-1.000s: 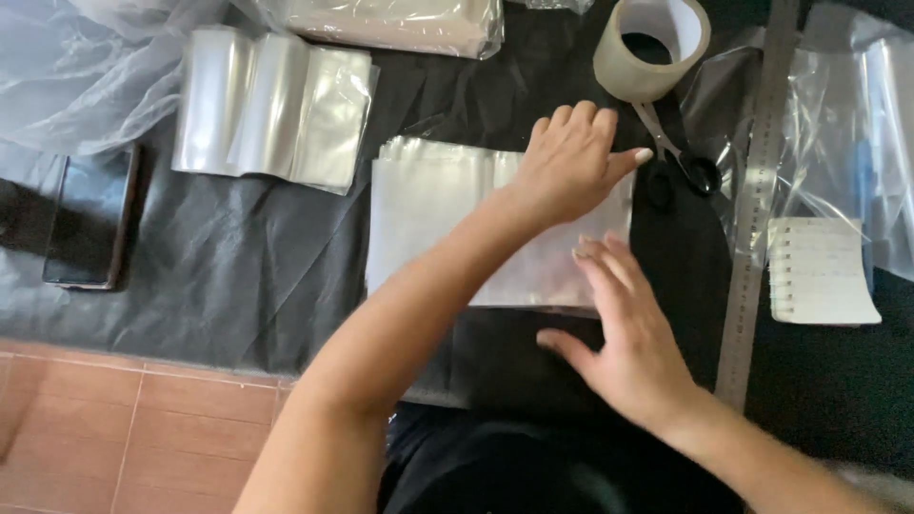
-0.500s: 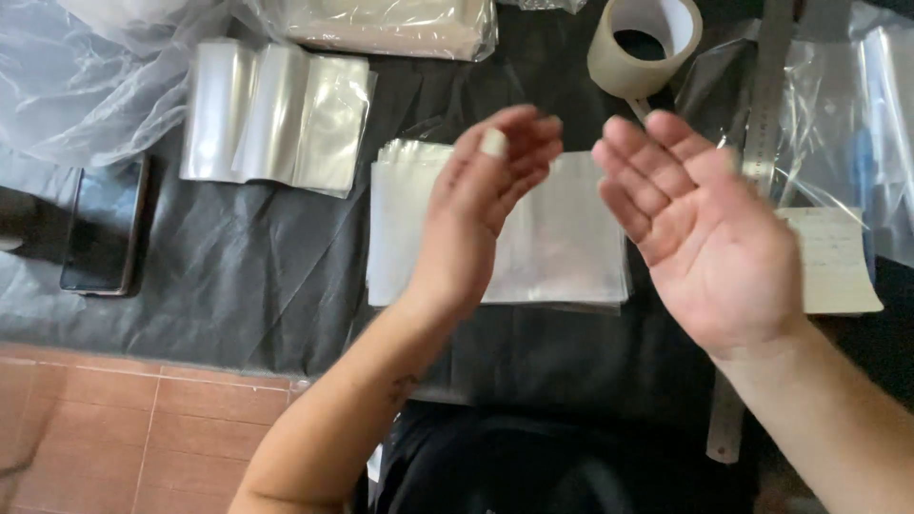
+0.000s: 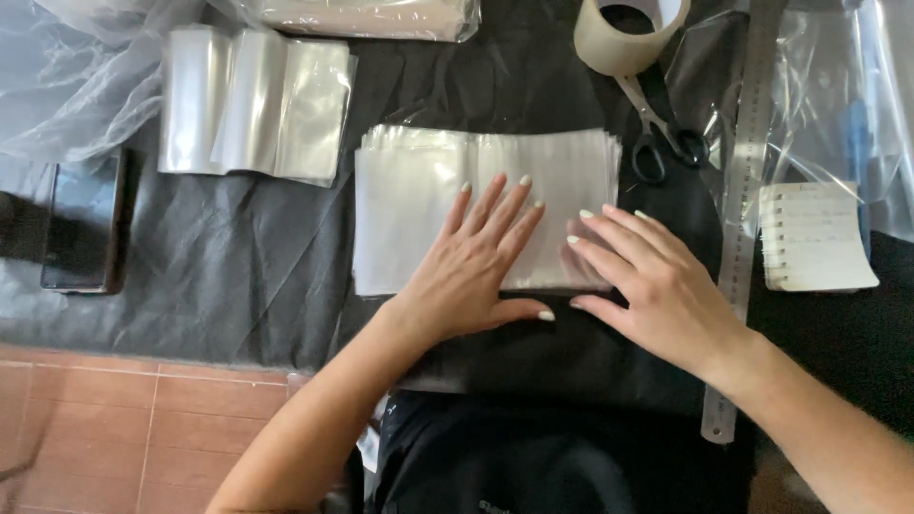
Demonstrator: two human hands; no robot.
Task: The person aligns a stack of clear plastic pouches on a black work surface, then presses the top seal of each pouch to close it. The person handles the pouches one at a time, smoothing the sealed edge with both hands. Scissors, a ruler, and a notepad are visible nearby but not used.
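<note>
Black cloth: covers the work surface; everything lies on it; terracotta floor tiles show beyond its near edge.
Loose clear film: crumpled at the far left corner.
Stack of clear plastic bags: flat in the middle of the cloth, edges roughly squared; both hands rest on its near half.
Second pile of bags: to the left and farther away, well apart from the stack, glossy and slightly curled.
Left hand: palm down on the stack; fingers spread and flat, gripping nothing; thumb stretched along the near edge of the bags.
Right hand: palm down just beside the left; fingers extended and open, tips on the right near corner of the stack; holding nothing.
Steel ruler: lies lengthwise at the right, beside the right wrist.
Phone: dark, face up at the left edge.
Notepad: small, white, right of the ruler.
Tape roll: at the far edge, beyond the stack.
Scissors: black-handled, between the tape roll and the stack's right end.
</note>
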